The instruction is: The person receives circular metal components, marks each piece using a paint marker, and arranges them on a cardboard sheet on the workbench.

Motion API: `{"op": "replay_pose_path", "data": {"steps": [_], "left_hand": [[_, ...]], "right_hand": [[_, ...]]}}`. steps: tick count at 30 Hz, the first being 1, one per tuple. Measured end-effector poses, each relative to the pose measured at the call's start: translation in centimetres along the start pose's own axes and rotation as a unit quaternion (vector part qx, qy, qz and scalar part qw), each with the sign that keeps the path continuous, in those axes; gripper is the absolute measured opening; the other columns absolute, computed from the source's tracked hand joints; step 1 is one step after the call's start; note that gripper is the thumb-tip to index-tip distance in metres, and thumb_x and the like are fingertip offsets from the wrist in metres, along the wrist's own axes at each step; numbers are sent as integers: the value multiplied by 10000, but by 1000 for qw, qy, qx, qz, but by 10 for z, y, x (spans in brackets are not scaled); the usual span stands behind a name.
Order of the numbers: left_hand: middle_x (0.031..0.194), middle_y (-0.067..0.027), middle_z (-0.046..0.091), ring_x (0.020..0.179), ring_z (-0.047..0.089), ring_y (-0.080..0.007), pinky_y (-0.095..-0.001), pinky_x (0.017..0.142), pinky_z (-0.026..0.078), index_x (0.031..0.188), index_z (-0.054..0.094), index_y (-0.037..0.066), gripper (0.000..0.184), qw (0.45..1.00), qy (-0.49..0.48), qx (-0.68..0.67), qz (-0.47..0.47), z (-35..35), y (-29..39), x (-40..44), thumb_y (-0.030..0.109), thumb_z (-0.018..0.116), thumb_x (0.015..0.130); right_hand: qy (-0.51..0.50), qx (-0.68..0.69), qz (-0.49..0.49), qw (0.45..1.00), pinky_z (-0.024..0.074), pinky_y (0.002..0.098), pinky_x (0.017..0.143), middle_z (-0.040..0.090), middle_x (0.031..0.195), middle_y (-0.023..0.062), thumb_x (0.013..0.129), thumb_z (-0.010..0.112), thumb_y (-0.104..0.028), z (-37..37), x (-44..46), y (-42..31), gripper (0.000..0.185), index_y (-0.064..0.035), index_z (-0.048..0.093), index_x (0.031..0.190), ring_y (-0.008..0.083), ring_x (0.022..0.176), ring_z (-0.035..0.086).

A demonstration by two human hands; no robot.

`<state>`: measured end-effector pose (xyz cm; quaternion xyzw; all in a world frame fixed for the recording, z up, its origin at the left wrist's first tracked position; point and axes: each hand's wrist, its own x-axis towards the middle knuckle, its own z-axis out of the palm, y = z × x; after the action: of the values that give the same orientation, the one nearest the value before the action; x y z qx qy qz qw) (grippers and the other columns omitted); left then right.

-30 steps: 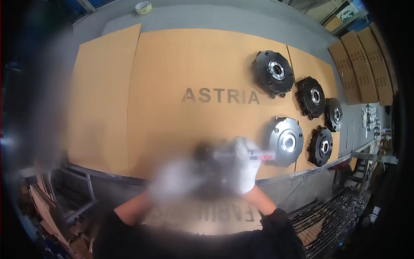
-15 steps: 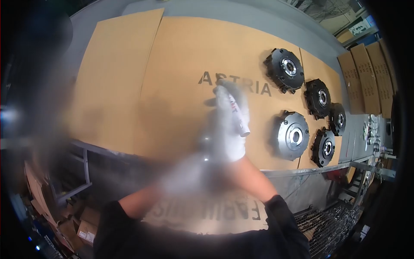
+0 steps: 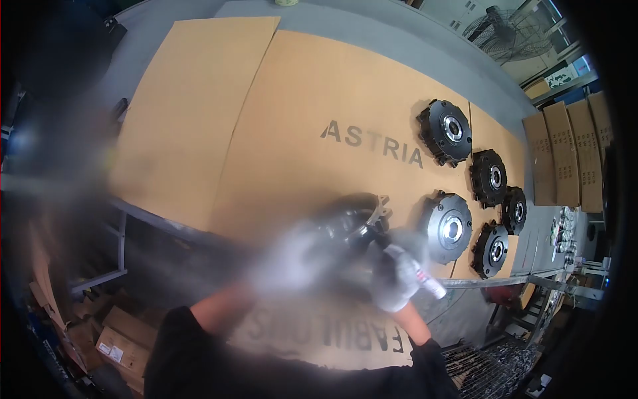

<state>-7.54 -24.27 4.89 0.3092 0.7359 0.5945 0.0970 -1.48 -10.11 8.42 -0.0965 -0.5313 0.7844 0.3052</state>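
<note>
Right hand gloved, fingers closed round a white marker, its dark end toward the dark round part; tip contact unclear; left hand smeared, at the part's near-left edge, finger spread and grip can't tell; part sits in front of the body, over the near cardboard; step in hand looks like marking the part; next move likely calls for a steady part and controlled tip; silver-faced disc just beyond the right hand.

Smeary haze over the hands, bright glare on the silver disc, fisheye-curved edges, dark corners
</note>
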Motion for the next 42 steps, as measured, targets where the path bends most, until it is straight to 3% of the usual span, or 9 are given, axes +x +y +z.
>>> {"op": "replay_pose_path", "data": {"steps": [5,7,11,16,23,25,28,31,42], "left_hand": [[651,-105,503,571,500,-217,-298,501,397,696,575,11,102,1000,13,14,-8,8,-7,4,72,644,654],[620,-105,484,537,488,-217,-294,474,381,656,566,10,60,990,67,89,86,6,-9,9,41,611,680],[591,-107,464,482,468,-221,-297,433,360,613,545,-4,102,972,98,175,124,1,-11,15,18,577,707],[563,-112,444,474,454,-220,-303,430,348,601,520,-22,111,977,98,165,94,3,-10,26,-19,559,706],[582,-106,440,493,439,-196,-286,453,339,567,489,-39,136,986,120,117,1,3,-14,31,-59,530,695],[579,-104,436,492,435,-195,-288,451,334,566,483,-37,140,986,109,123,3,2,-12,31,-61,527,697],[575,-102,428,490,429,-194,-291,448,325,564,473,-34,148,986,100,131,7,1,-13,31,-61,523,701],[574,-101,425,489,428,-194,-289,447,322,568,472,-31,147,986,102,133,17,1,-12,32,-56,522,703],[581,-101,430,486,431,-197,-288,448,329,582,487,-28,134,987,105,122,7,0,-12,30,-37,523,711]], "right_hand": [[-24,-76,-5,997,428,251,517,551,753,117,676,671,-37,-13,-10,6,227,34,542,849,156,580,539],[-43,-126,-29,991,413,251,525,553,751,109,670,675,-23,-24,-11,8,219,24,545,840,146,586,530],[-56,-202,45,977,392,246,517,553,701,103,671,685,-46,-27,-18,9,196,-3,527,779,130,587,514],[-14,-178,-64,982,380,230,501,547,668,107,666,693,-42,-26,-17,18,215,-12,512,778,121,561,504],[12,-159,-34,987,364,219,444,552,643,112,623,713,-17,-18,-9,18,232,-9,520,753,133,496,499],[-64,-250,-199,945,355,223,402,557,610,111,580,730,-13,-14,6,17,239,-16,533,715,146,455,503],[-5,-282,-63,957,360,233,389,557,581,105,558,731,-10,-14,-5,19,232,-22,542,691,161,438,511],[-56,-283,-153,945,367,238,393,559,581,102,563,730,-14,-10,9,10,235,-22,543,706,164,439,514],[-70,-265,-141,951,382,249,394,549,569,100,556,717,10,-13,8,11,244,-18,543,725,176,434,514]]}}
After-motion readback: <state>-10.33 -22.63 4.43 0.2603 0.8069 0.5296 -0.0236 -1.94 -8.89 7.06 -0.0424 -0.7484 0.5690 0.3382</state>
